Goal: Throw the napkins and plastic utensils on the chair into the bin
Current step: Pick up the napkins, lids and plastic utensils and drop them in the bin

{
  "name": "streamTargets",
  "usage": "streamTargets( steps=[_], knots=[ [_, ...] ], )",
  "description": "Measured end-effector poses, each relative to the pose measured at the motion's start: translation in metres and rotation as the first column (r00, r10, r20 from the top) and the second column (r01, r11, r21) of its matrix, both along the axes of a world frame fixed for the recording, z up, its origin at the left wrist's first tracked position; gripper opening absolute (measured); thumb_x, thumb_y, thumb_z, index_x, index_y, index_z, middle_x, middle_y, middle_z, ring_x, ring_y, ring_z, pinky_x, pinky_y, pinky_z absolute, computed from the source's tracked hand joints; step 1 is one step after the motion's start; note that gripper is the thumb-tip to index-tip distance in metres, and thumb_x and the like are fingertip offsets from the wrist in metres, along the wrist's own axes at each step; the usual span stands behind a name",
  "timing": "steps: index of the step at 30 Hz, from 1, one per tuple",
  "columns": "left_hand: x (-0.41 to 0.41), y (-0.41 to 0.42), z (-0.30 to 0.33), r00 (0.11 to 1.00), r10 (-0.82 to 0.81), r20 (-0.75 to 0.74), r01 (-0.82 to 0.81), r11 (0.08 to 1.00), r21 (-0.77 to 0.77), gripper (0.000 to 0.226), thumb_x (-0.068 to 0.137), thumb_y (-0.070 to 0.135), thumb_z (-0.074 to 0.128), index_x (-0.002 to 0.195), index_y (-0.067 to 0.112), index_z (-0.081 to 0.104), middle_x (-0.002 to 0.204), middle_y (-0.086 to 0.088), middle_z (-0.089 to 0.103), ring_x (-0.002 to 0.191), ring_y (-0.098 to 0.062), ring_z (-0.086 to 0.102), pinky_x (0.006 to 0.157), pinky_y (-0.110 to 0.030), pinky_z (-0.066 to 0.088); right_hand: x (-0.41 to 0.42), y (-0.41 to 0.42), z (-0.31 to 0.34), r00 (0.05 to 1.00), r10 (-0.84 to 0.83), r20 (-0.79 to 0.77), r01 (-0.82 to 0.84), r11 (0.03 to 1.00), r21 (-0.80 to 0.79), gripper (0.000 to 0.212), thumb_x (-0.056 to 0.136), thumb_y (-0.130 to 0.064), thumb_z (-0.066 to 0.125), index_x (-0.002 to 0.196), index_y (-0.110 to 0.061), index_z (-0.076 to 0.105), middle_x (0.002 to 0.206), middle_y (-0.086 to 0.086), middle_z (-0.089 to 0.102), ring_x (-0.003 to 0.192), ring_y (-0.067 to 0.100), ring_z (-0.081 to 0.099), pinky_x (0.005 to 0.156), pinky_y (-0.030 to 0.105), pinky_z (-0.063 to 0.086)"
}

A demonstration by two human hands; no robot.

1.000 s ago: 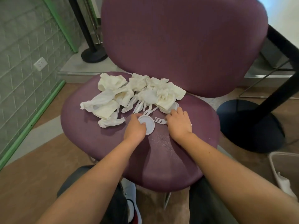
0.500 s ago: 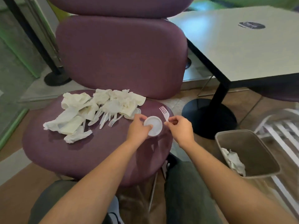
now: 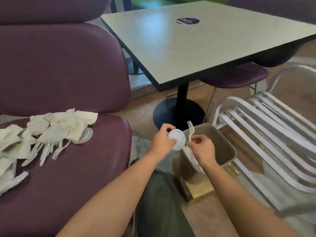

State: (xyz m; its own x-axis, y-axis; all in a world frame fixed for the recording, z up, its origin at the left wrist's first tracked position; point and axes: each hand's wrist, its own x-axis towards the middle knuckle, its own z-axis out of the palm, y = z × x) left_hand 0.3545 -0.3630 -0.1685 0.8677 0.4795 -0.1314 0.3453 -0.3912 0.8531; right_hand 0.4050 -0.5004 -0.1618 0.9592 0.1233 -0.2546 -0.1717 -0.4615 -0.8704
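White plastic has left the chair (image 3: 95, 168) — the left hand (image 3: 161, 141) now grips a round lid (image 3: 177, 139) and the right hand (image 3: 202, 148) pinches a fork (image 3: 190, 132), both carried from the seat to the near rim of the bin (image 3: 227, 147), where a second ago they were only picking up. Judging by this, release comes next. Most napkins (image 3: 56, 125) and utensils (image 3: 51, 149) still lie heaped on the seat, so the task looks barely begun.
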Motion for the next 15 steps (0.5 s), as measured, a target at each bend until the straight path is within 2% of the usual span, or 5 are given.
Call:
streamTargets(
  steps=[3, 6, 10, 12, 15],
  knots=[
    [0.024, -0.022, -0.015, 0.998, -0.048, -0.05, 0.052, 0.996, 0.077, 0.042, 0.08, 0.013, 0.069, 0.103, 0.038, 0.044, 0.096, 0.004, 0.062, 0.088, -0.02, 0.062, 0.071, -0.046, 0.058, 0.018, -0.019, -0.015, 0.997, -0.053, -0.058, 0.05, 0.997, -0.063, 0.014, 0.084, -0.008, 0.069, 0.094, -0.015, 0.062, 0.091, 0.001, 0.065, 0.087, 0.019, 0.06, 0.075, 0.026, 0.04],
    [0.045, -0.043, -0.03, 0.994, -0.054, -0.1, 0.067, 0.99, 0.124, 0.039, 0.084, 0.014, 0.069, 0.102, 0.036, 0.042, 0.103, 0.002, 0.063, 0.091, -0.021, 0.062, 0.078, -0.041, 0.057, 0.032, -0.032, -0.033, 0.99, -0.107, -0.093, 0.093, 0.986, -0.137, 0.018, 0.086, -0.008, 0.066, 0.104, -0.01, 0.067, 0.096, 0.004, 0.067, 0.085, 0.02, 0.06, 0.07, 0.025, 0.039],
    [0.066, -0.062, -0.049, 0.983, -0.09, -0.157, 0.1, 0.994, 0.054, 0.044, 0.085, 0.023, 0.07, 0.124, 0.029, 0.05, 0.123, -0.003, 0.061, 0.111, -0.022, 0.06, 0.095, -0.038, 0.05, 0.044, -0.04, -0.043, 0.986, 0.004, -0.165, -0.049, 0.961, -0.271, 0.036, 0.093, -0.013, 0.057, 0.129, -0.011, 0.06, 0.123, 0.01, 0.065, 0.091, 0.021, 0.059, 0.059, 0.02, 0.04],
    [0.069, -0.064, -0.052, 0.976, -0.088, -0.2, 0.101, 0.993, 0.056, 0.052, 0.088, 0.03, 0.068, 0.136, 0.027, 0.048, 0.131, -0.003, 0.058, 0.12, -0.021, 0.056, 0.101, -0.039, 0.047, 0.045, -0.041, -0.046, 0.979, 0.054, -0.195, -0.116, 0.94, -0.322, 0.044, 0.094, -0.014, 0.055, 0.138, -0.013, 0.052, 0.133, 0.009, 0.06, 0.104, 0.024, 0.06, 0.07, 0.023, 0.046],
    [0.066, -0.056, -0.049, 0.984, -0.059, -0.167, 0.075, 0.993, 0.092, 0.049, 0.091, 0.033, 0.063, 0.137, 0.027, 0.048, 0.135, 0.001, 0.056, 0.123, -0.019, 0.054, 0.102, -0.039, 0.046, 0.042, -0.035, -0.045, 0.977, 0.088, -0.193, -0.151, 0.929, -0.337, 0.046, 0.093, -0.017, 0.054, 0.139, -0.017, 0.052, 0.137, 0.007, 0.057, 0.118, 0.027, 0.057, 0.082, 0.026, 0.041]
  ],
)
